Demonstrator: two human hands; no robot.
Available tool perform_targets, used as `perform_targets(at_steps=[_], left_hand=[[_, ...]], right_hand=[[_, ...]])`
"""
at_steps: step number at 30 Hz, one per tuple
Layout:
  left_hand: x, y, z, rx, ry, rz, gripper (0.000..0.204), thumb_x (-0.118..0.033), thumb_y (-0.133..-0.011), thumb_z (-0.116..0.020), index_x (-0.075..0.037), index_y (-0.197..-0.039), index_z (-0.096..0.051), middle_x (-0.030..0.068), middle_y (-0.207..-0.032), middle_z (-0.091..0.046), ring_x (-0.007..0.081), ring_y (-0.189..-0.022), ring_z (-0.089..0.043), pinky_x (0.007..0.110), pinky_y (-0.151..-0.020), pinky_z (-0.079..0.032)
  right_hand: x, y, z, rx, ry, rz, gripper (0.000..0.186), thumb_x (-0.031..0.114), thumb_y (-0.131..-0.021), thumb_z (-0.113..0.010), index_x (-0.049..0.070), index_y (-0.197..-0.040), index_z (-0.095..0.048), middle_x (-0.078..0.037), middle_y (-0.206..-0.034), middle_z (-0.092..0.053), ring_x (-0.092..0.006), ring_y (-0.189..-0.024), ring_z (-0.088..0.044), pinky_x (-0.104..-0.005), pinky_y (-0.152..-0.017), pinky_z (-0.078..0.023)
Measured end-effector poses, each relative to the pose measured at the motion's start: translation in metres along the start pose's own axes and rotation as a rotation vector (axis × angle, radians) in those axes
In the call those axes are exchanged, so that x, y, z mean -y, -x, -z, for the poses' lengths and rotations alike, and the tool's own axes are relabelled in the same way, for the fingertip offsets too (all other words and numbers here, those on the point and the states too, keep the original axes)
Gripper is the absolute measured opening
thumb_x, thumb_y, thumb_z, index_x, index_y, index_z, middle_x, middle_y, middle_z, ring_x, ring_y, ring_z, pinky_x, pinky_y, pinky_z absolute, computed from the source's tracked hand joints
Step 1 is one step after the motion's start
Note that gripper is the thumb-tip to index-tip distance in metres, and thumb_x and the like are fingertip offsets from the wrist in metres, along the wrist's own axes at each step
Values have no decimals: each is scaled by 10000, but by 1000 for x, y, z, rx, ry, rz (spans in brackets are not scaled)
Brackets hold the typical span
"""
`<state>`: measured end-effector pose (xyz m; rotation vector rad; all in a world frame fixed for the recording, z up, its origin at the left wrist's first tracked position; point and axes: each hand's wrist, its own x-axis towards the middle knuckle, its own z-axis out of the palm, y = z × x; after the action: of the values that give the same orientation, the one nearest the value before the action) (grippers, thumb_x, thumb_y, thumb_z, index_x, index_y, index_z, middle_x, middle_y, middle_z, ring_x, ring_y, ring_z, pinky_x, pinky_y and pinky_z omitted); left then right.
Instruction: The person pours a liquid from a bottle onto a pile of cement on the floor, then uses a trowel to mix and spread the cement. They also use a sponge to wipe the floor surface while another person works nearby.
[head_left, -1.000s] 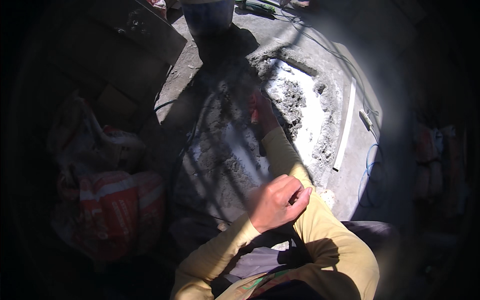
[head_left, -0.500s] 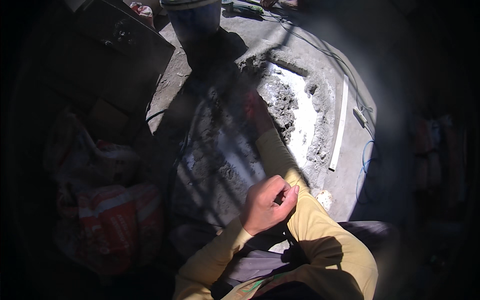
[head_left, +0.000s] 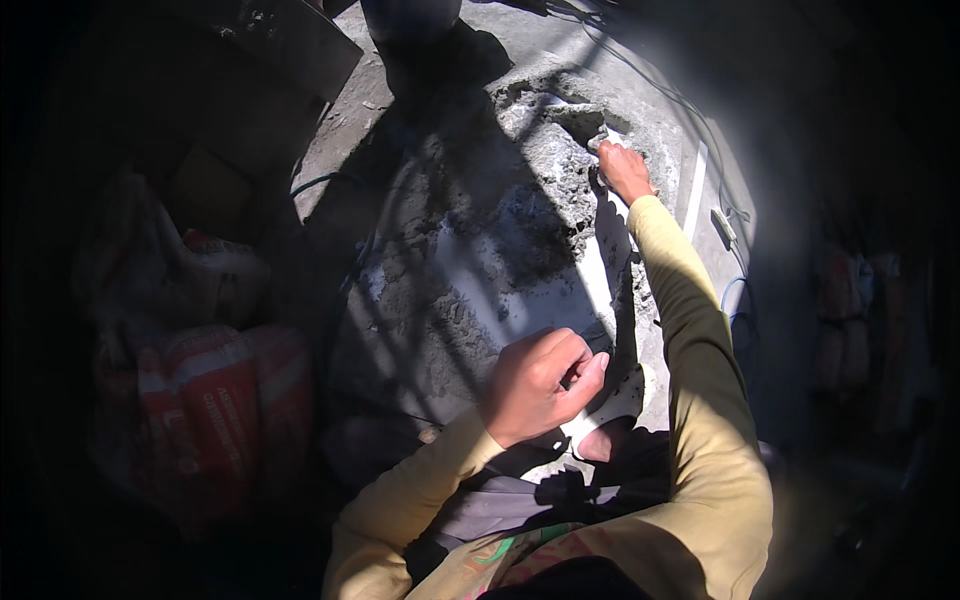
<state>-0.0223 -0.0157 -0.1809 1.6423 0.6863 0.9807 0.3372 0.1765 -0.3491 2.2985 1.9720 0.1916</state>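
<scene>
My right hand reaches far forward on a stretched arm, at the right far rim of a heap of wet grey mortar. Its fingers are wrapped round the handle of what looks like a trowel, whose grey blade lies against the mortar; the grip is mostly hidden. Under the mortar a pale mixing surface shows through. My left hand is held close in front of my body, loosely curled into a fist with the thumb against the forefinger. Nothing shows in it, and it touches nothing.
A bucket stands beyond the mortar, casting a dark shadow. Red and white sacks lie on the left. Along the right run a pale strip, a cable and a cord connector. Bar shadows cross the mortar.
My right hand has swung from the shaded middle of the mortar to its sunlit right far rim, the arm uncrossing from behind the left hand. The left hand stays curled. The view has tilted nearer.
</scene>
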Motion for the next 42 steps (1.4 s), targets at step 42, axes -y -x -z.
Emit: perform_targets(at_steps=[42], left_hand=[[-33, 21, -25, 133, -71, -169, 237, -132, -878, -741, -70, -737, -561, 72, -692, -555, 270, -635, -581, 395, -620, -496]], right_hand=[[51, 166, 27, 6, -645, -135, 118, 69, -896, -559, -28, -961, -575, -303, -895, -669, -510, -917, -658, -557, -775, -503]])
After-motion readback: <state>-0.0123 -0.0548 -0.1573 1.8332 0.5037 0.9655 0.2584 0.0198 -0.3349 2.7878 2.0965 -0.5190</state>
